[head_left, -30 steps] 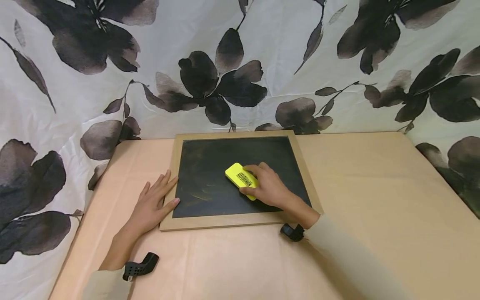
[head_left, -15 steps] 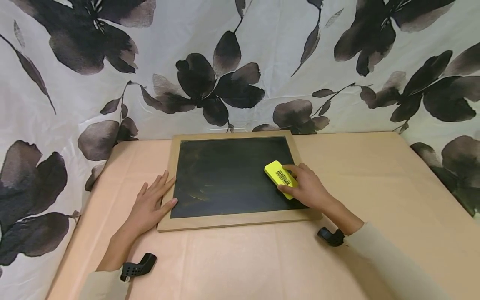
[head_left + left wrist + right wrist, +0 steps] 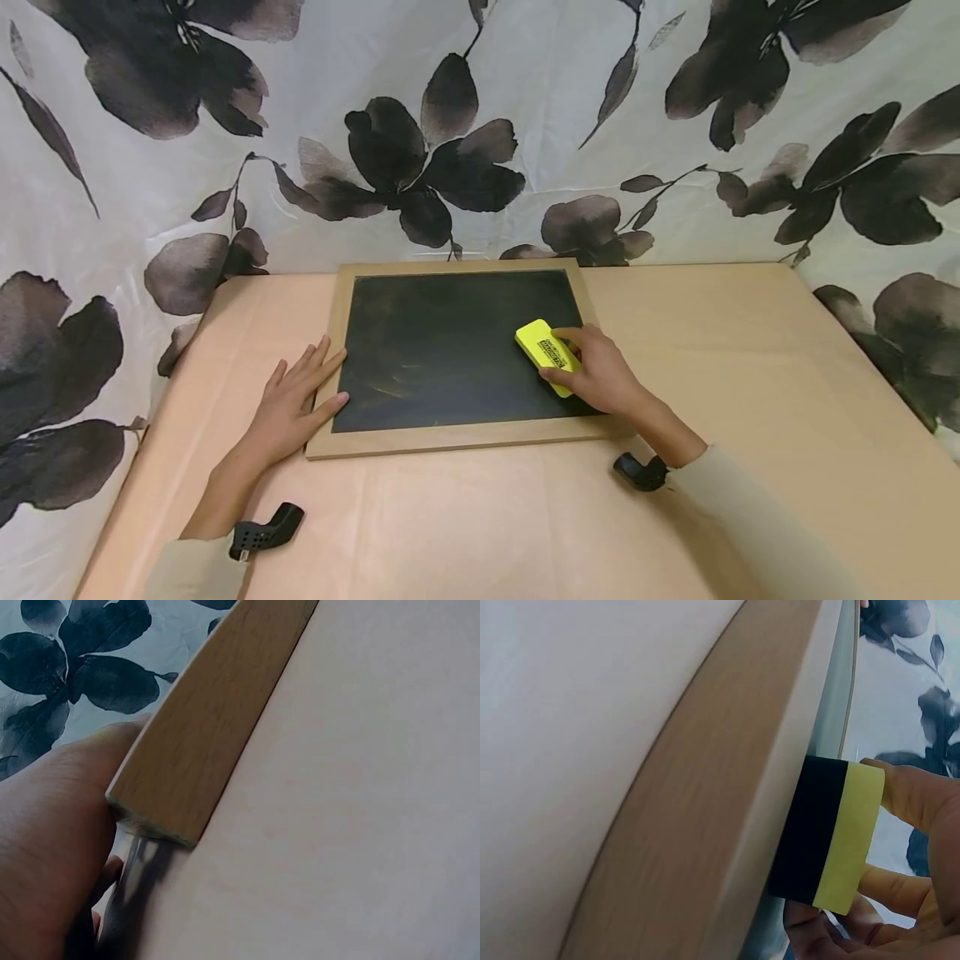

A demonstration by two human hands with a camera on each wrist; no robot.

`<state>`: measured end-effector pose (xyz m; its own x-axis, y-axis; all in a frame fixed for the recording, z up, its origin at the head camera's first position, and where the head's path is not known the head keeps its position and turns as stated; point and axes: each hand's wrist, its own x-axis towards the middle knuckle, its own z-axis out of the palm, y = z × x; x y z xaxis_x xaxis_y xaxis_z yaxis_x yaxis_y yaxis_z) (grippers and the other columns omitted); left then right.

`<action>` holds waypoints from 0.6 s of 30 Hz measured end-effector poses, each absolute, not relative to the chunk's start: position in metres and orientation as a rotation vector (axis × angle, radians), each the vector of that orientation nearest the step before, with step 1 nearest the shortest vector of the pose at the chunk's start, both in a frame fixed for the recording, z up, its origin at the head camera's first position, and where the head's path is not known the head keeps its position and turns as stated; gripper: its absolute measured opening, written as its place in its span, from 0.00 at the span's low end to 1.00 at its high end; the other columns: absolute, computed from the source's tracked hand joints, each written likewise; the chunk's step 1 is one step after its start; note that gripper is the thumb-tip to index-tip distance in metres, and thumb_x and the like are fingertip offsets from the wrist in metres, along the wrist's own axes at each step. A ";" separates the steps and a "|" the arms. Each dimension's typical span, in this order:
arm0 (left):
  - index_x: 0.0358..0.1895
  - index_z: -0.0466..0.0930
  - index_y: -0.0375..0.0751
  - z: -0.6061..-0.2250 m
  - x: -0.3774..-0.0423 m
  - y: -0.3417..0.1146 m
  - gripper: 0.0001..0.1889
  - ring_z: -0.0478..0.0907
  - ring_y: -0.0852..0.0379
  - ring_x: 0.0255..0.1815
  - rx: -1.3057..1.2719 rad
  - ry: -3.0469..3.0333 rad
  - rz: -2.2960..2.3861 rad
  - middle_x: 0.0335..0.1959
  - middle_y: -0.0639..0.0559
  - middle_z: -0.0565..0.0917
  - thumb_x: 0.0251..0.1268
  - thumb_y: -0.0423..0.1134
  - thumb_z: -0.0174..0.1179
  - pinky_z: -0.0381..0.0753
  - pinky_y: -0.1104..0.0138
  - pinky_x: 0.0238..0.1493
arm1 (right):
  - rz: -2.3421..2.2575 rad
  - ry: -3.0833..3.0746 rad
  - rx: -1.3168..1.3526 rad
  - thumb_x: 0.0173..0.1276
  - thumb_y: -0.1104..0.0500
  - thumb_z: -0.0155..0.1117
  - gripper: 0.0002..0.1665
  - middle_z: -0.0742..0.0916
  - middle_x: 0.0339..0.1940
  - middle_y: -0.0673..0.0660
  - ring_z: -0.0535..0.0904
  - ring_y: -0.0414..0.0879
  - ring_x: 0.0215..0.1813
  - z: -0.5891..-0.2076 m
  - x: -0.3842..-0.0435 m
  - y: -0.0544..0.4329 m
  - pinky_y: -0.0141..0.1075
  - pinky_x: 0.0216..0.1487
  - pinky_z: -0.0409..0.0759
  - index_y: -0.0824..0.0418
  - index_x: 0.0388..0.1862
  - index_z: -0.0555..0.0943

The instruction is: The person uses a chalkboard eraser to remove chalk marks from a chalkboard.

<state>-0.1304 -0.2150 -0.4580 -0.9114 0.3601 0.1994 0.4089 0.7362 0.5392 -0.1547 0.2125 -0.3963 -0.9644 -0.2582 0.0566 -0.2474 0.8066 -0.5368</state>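
A chalkboard (image 3: 435,350) in a light wooden frame lies on the table, with faint yellowish chalk marks at its lower left. My right hand (image 3: 603,371) grips a yellow board eraser (image 3: 543,350) between thumb and fingers, on the right part of the dark surface. In the right wrist view, the black pad of the eraser (image 3: 829,832) faces the board. My left hand (image 3: 288,408) rests with spread, straight fingers on the left side of the frame. The left wrist view shows the frame's wooden edge (image 3: 202,727) beside the left hand (image 3: 52,840).
The table (image 3: 465,525) has a pale peach covering. Behind and to the left hangs a white cloth (image 3: 585,100) with dark flowers, close to the board's far edge. Black wrist devices sit on both wrists.
My right hand first slid the eraser rightward across the board, then a little back to the left. The left hand stays on the frame.
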 end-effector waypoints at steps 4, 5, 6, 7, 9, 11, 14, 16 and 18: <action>0.74 0.59 0.46 -0.459 -0.130 -0.215 0.34 0.46 0.38 0.75 -0.636 -2.839 -0.921 0.76 0.40 0.51 0.68 0.50 0.57 0.33 0.40 0.68 | -0.870 2.971 -0.468 0.54 0.53 0.75 0.38 0.76 0.37 0.59 0.71 0.50 0.36 -0.398 -0.158 0.195 0.38 0.33 0.68 0.69 0.60 0.75; 0.74 0.59 0.46 -0.459 -0.130 -0.215 0.34 0.46 0.38 0.75 -0.636 -2.840 -0.919 0.76 0.40 0.51 0.68 0.50 0.57 0.32 0.40 0.68 | -0.868 2.967 -0.480 0.54 0.53 0.75 0.38 0.76 0.36 0.59 0.70 0.49 0.35 -0.397 -0.159 0.190 0.37 0.33 0.68 0.69 0.60 0.75; 0.74 0.59 0.46 -0.459 -0.130 -0.215 0.34 0.46 0.38 0.75 -0.636 -2.840 -0.916 0.76 0.40 0.51 0.68 0.50 0.57 0.33 0.40 0.68 | -0.864 2.964 -0.489 0.54 0.52 0.75 0.38 0.76 0.36 0.58 0.70 0.49 0.35 -0.397 -0.159 0.186 0.37 0.32 0.68 0.69 0.61 0.75; 0.74 0.59 0.45 -0.459 -0.130 -0.215 0.34 0.46 0.38 0.75 -0.638 -2.838 -0.914 0.76 0.40 0.51 0.68 0.50 0.57 0.33 0.40 0.68 | -0.863 2.959 -0.495 0.54 0.52 0.75 0.38 0.76 0.36 0.58 0.70 0.49 0.35 -0.397 -0.160 0.182 0.37 0.32 0.68 0.69 0.61 0.75; 0.74 0.59 0.45 -0.459 -0.130 -0.214 0.34 0.46 0.38 0.75 -0.640 -2.837 -0.910 0.76 0.40 0.51 0.68 0.50 0.57 0.33 0.39 0.68 | -0.858 2.948 -0.502 0.54 0.51 0.74 0.39 0.76 0.37 0.58 0.70 0.49 0.35 -0.396 -0.160 0.173 0.37 0.32 0.68 0.68 0.61 0.75; 0.74 0.59 0.45 -0.459 -0.130 -0.214 0.34 0.46 0.38 0.75 -0.641 -2.833 -0.910 0.76 0.39 0.51 0.68 0.50 0.57 0.33 0.39 0.68 | -0.844 2.941 -0.506 0.55 0.50 0.74 0.39 0.76 0.38 0.58 0.70 0.49 0.35 -0.396 -0.161 0.165 0.37 0.33 0.68 0.68 0.62 0.75; 0.74 0.59 0.45 -0.459 -0.130 -0.214 0.34 0.46 0.38 0.75 -0.641 -2.833 -0.907 0.76 0.39 0.51 0.68 0.50 0.57 0.33 0.39 0.68 | -0.823 2.931 -0.510 0.55 0.50 0.73 0.39 0.76 0.39 0.58 0.71 0.49 0.35 -0.396 -0.162 0.153 0.37 0.33 0.68 0.68 0.62 0.74; 0.74 0.59 0.45 -0.459 -0.130 -0.214 0.34 0.46 0.38 0.75 -0.638 -2.835 -0.901 0.76 0.39 0.51 0.68 0.50 0.57 0.33 0.39 0.68 | -0.808 2.925 -0.516 0.56 0.50 0.73 0.39 0.76 0.39 0.58 0.71 0.49 0.35 -0.396 -0.163 0.144 0.36 0.33 0.68 0.68 0.63 0.74; 0.74 0.60 0.45 -0.460 -0.130 -0.214 0.34 0.46 0.38 0.75 -0.634 -2.841 -0.894 0.76 0.40 0.50 0.68 0.50 0.57 0.33 0.39 0.68 | -0.800 2.917 -0.531 0.56 0.50 0.73 0.39 0.76 0.40 0.58 0.71 0.48 0.35 -0.396 -0.164 0.134 0.36 0.33 0.68 0.68 0.63 0.74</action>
